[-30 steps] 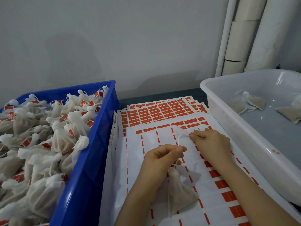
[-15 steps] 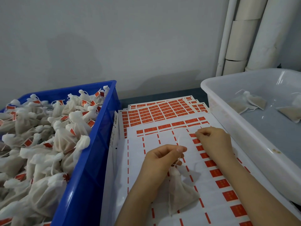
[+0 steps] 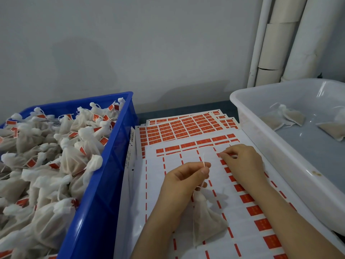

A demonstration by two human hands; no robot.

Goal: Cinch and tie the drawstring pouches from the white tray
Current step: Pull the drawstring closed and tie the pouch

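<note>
The plastic crate [image 3: 97, 202] is blue; its gauze pouches [image 3: 46, 184] are off-white, with orange-red tags [image 3: 83, 150]. The paper sheets [image 3: 134, 202] are white with rows of orange-red rectangular labels [image 3: 186, 128]. The plastic tray [image 3: 270, 146] is milky white.

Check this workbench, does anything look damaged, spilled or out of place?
A brownish stain marks the near rim of the white tray, and the pipe casing behind it shows a dark cracked gap at a joint. Nothing looks spilled.

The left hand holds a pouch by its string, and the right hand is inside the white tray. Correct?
No. In the head view the right hand is over the sticker sheet, beside the white tray, not inside it. The left hand does hold the pouch by its string.
</note>
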